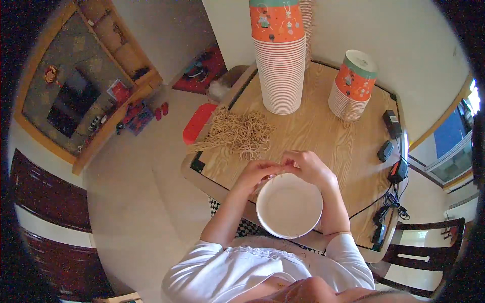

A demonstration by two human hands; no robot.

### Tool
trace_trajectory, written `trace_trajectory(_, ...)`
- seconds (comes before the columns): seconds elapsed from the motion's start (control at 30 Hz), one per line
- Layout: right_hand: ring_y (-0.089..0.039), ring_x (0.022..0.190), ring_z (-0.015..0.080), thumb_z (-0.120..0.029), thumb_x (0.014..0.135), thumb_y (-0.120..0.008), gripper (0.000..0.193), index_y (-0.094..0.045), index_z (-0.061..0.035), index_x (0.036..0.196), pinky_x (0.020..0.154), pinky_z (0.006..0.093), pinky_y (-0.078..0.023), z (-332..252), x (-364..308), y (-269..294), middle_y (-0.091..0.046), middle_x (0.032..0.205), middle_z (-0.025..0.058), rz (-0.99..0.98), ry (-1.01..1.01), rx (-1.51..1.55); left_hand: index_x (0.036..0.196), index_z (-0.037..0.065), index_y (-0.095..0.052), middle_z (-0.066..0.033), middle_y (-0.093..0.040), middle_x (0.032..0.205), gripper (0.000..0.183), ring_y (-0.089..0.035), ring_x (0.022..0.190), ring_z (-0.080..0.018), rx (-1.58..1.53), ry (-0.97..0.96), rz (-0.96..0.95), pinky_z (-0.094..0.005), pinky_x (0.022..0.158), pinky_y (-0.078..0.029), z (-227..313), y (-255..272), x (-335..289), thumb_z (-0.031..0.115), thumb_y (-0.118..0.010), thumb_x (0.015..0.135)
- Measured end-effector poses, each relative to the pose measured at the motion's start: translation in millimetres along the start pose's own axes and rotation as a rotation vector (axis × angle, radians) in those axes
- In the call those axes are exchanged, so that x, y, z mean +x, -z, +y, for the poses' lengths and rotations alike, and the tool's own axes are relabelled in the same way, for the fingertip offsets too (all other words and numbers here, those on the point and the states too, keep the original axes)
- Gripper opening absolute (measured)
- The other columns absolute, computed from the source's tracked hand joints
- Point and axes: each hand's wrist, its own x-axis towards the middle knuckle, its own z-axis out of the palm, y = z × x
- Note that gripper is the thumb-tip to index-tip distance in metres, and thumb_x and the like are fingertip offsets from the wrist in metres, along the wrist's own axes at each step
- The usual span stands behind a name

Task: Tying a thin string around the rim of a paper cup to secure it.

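Observation:
A large white paper bucket (289, 207) stands at the table's near edge in front of my body, its round mouth facing up. At its far rim my left hand (258, 172) and my right hand (307, 167) meet, fingertips pinched together. A thin tan strand seems to show between the fingers, too small to make out surely. Beyond my left hand lies a loose heap of tan twisted paper cords (240, 130). A tall stack of paper buckets (280, 70), upside down with an orange and green print on top, stands farther off. A shorter such stack (352, 86) is to its right.
The wooden table (323, 134) has a red object (198, 123) at its left edge. Black power adapters (398, 169) and cables (391, 202) lie along the right edge. A dark chair (424, 257) stands at right. A wall unit with a television (76, 101) is at far left.

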Motion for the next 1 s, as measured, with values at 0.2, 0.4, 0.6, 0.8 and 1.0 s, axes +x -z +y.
trace_trajectory(0.2, -0.062, 0.076, 0.0346, -0.022, 0.084, -0.058, 0.015, -0.060, -0.0106, 0.094, 0.067, 0.0440, -0.049, 0, 1, -1, -0.064, 0.081, 0.0132, -0.007, -0.007, 0.006, 0.093, 0.002, -0.067, -0.0018, -0.064, 0.078, 0.018, -0.057, 0.066, -0.0071, 0.025, 0.007, 0.006, -0.0203, 0.058, -0.045, -3, 2, 2, 0.012, -0.069, 0.078)
trace_trajectory(0.4, -0.063, 0.073, 0.0266, -0.012, 0.079, -0.064, 0.019, -0.060, -0.0061, 0.096, 0.064, 0.0352, -0.049, 2, 1, -2, -0.063, 0.078, 0.0117, -0.012, -0.011, -0.012, 0.092, 0.002, -0.066, -0.0003, -0.062, 0.075, 0.018, -0.055, 0.063, -0.0069, 0.027, 0.020, 0.054, -0.0201, 0.057, -0.043, -2, -2, 3, 0.012, -0.070, 0.077)
trace_trajectory(0.6, -0.062, 0.075, 0.0335, -0.026, 0.085, -0.059, 0.018, -0.061, -0.0098, 0.093, 0.066, 0.0412, -0.049, 5, 2, -3, -0.064, 0.081, 0.0132, 0.015, -0.015, 0.060, 0.090, 0.003, -0.066, 0.0007, -0.061, 0.072, 0.017, -0.053, 0.062, -0.0063, -0.029, 0.006, 0.032, -0.0200, 0.057, -0.042, -6, 5, 6, 0.014, -0.070, 0.078)
trace_trajectory(0.8, -0.061, 0.074, 0.0334, -0.023, 0.084, -0.059, 0.016, -0.061, -0.0084, 0.091, 0.065, 0.0410, -0.049, 4, 5, -4, -0.063, 0.081, 0.0124, 0.014, 0.061, 0.060, 0.088, 0.004, -0.066, 0.0009, -0.061, 0.074, 0.015, -0.053, 0.063, -0.0060, -0.014, -0.034, 0.012, -0.0197, 0.057, -0.042, -11, 10, 9, 0.014, -0.069, 0.078)
trace_trajectory(1.0, -0.061, 0.075, 0.0323, -0.017, 0.082, -0.060, 0.012, -0.061, -0.0083, 0.090, 0.065, 0.0405, -0.049, 2, 2, -1, -0.062, 0.081, 0.0116, -0.002, 0.053, 0.070, 0.089, 0.005, -0.064, 0.0003, -0.061, 0.074, 0.013, -0.053, 0.062, -0.0066, -0.080, -0.015, 0.002, -0.0200, 0.057, -0.043, -8, 10, 6, 0.012, -0.069, 0.078)
